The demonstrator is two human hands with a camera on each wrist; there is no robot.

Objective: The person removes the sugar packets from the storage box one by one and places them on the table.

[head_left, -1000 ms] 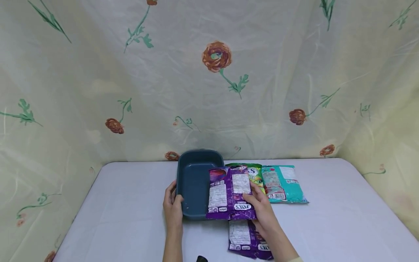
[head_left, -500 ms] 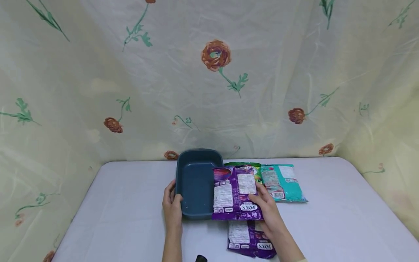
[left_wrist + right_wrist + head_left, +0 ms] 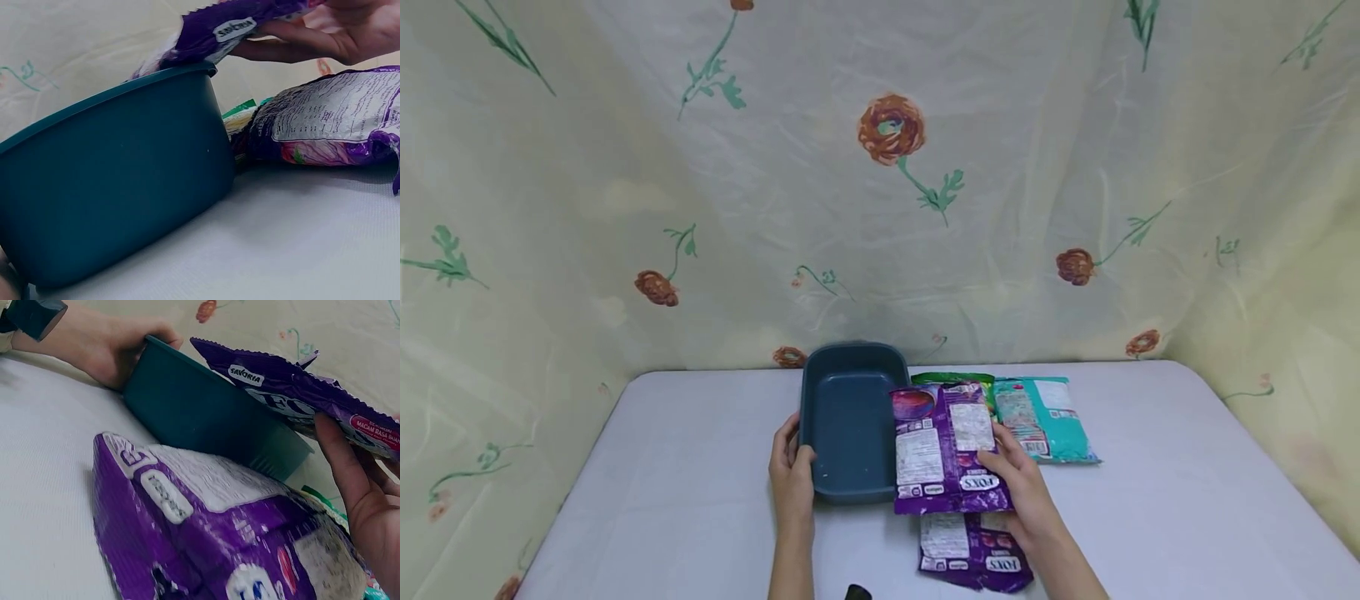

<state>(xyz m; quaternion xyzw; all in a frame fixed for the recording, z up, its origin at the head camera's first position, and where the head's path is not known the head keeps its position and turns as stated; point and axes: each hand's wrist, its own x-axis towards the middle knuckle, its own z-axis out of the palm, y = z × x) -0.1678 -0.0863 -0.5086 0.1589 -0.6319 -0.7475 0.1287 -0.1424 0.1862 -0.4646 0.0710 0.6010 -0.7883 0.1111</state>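
My left hand (image 3: 792, 487) grips the left side of a dark blue plastic basin (image 3: 850, 437), thumb at the rim. My right hand (image 3: 1028, 493) holds a purple bag of Fox's candy (image 3: 951, 458) by its right side, thumb on top and fingers below. This bag hangs over the basin's right edge; in the left wrist view its end lies at or just above the rim (image 3: 119, 90). A second purple candy bag (image 3: 946, 542) lies on the table under the right hand. The right wrist view shows that lower bag (image 3: 206, 519) close up.
Behind the held bag lies a green candy bag (image 3: 951, 378), mostly covered. A teal bag (image 3: 1063, 425) lies to its right. The white-covered table (image 3: 700, 483) ends at a flowered curtain (image 3: 1000, 208). A small dark object (image 3: 857, 592) shows at the bottom edge.
The held purple bag has moved right and slightly towards me with the right hand, uncovering more of the basin's inside. My left hand keeps its grip on the basin.
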